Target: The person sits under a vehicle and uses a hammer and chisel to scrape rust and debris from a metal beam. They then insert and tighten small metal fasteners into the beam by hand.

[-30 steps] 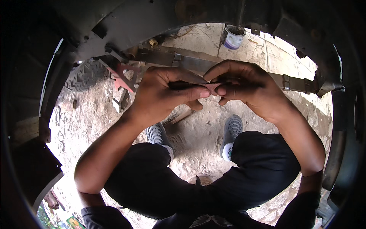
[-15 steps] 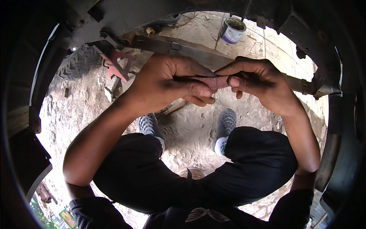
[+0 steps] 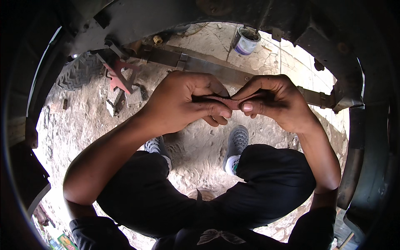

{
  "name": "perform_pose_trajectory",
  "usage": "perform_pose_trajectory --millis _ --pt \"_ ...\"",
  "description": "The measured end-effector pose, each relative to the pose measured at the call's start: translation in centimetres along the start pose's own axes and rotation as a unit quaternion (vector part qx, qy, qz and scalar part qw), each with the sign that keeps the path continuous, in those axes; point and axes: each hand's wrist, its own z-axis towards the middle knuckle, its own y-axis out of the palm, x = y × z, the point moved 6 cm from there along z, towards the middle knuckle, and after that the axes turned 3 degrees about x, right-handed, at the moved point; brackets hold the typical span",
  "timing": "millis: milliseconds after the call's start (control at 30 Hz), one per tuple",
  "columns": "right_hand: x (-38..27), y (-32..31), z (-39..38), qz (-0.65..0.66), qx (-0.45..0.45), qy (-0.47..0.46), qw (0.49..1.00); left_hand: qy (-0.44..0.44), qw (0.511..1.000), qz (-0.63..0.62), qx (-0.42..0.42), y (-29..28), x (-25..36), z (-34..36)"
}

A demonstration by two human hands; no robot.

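A reddish-brown strip of sandpaper is stretched between my two hands, bent and narrow in the middle. My left hand pinches one end between thumb and fingers, the other fingers curled beneath. On the other end, my right hand grips with thumb below and forefinger above. Most of the strip is hidden inside the hands, and its far ends lie in the palms. Both hands are held up over the ground, in front of a long metal bar.
Dark vehicle metalwork arches overhead and down both sides. A red jack stand stands at the far left beside a knobby tyre. At the back is an open paint can. My grey shoes rest on the rough ground.
Both hands have drawn slightly closer together, and the sandpaper between them shows a thinner, more folded edge. The whole view has shifted a little, with the surroundings moving left and down.
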Motion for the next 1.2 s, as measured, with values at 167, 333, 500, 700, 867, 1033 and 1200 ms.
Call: perform_pose_trajectory --millis 167,333,500,700,867,1033,1200 --pt "0.5 -0.5 -0.3 0.09 0.007 0.001 0.996 0.002 0.995 0.088 -0.043 -0.3 1.7 0.2" --pt "0.7 -0.5 0.1 0.122 -0.016 -0.034 0.992 0.078 0.992 0.101 -0.015 -1.4 1.6 0.4" --pt "0.7 0.5 0.2 0.121 -0.048 -0.057 0.99 0.135 0.967 0.207 0.068 -1.3 1.8 0.8" --pt "2.0 -0.2 0.9 0.089 0.025 -0.096 0.991 0.111 0.949 0.274 0.111 -1.4 1.3 1.2" --pt "1.8 -0.9 0.9 0.08 0.054 -0.107 0.99 0.095 0.971 0.205 0.075 -1.1 1.8 1.3" --pt "1.5 -1.3 0.7 0.035 0.084 -0.117 0.989 0.112 0.975 0.179 0.069 -1.3 1.4 1.4" --pt "1.3 -1.0 0.8 0.037 0.104 -0.095 0.989 0.117 0.972 0.175 0.105 -1.5 1.3 1.3"
